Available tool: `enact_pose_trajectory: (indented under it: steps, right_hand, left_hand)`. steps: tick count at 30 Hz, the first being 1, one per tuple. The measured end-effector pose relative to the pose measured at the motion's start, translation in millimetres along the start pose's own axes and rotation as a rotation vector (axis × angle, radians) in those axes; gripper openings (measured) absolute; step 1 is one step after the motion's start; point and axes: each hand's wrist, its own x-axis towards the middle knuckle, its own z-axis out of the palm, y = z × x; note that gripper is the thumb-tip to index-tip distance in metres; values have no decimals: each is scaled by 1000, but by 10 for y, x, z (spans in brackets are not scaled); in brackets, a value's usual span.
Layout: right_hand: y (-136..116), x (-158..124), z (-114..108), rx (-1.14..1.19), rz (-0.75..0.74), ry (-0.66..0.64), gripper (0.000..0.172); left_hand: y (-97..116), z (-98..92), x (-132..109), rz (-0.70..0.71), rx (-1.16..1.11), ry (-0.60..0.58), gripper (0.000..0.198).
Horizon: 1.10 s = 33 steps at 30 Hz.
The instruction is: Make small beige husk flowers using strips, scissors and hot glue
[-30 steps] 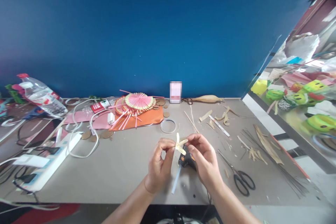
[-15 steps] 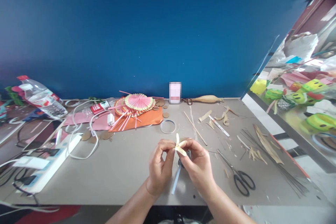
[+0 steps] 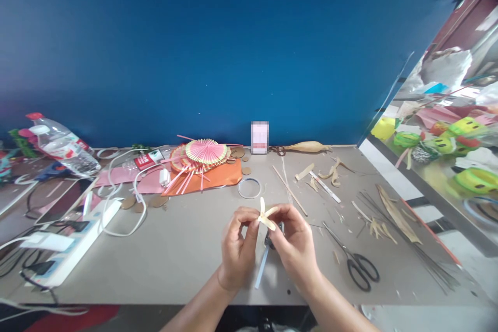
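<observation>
The flower (image 3: 266,217), a pale piece with three visible petals, is held above the table (image 3: 187,264), between the two hands. The left hand (image 3: 238,244) has thumb and index fingertips clamped on the flower at its left side, near the point where the petals meet; this grip appears to fix the piece while leaving the petals exposed. The right hand (image 3: 294,238) has its thumb and index fingertips at the petals on the right side, apparently to steady or shape them. Whether these fingers are clamped or only touching cannot be told.

Below the hands, a dark tool (image 3: 268,241) rests on the table, mostly hidden by the right hand. A translucent stick (image 3: 261,270) extends from it toward the near edge. This position presumably keeps the tool within short reach.

Beyond the hands lie a ring (image 3: 249,188) and a thin rod (image 3: 290,190). To the right, the scissors (image 3: 360,268) lie with handles toward the person, a placement suited to right-hand pickup. Husk scraps (image 3: 382,230) and wires (image 3: 434,268) lie farther right, likely set aside as stock or offcuts.
</observation>
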Motion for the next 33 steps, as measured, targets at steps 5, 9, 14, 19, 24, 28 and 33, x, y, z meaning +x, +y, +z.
enact_pose_trajectory:
  steps: [5, 9, 14, 19, 24, 28, 33]
  right_hand:
    - [-175, 145, -170, -44, -6, 54, 11]
    - [-346, 312, -244, -217, 67, -149, 12]
    - [-401, 351, -230, -308, 153, -280, 13]
    - [-359, 304, -223, -305, 168, -305, 12]
    - [-292, 292, -212, -262, 239, -337, 9]
    - [-162, 296, -213, -115, 324, -274, 8]
    - [-23, 287, -165, 262, 382, -119, 14]
  left_hand:
    - [-64, -40, 17, 104, 53, -32, 7]
    - [-78, -48, 28, 142, 47, -59, 6]
    - [-38, -45, 37, 110, 42, -34, 7]
    - [-31, -59, 46, 4, 3, 35, 4]
    - [-83, -48, 66, -157, -137, 106, 8]
    - [-100, -16, 118, -294, -304, 177, 12]
    - [-86, 40, 138, -432, -419, 205, 17]
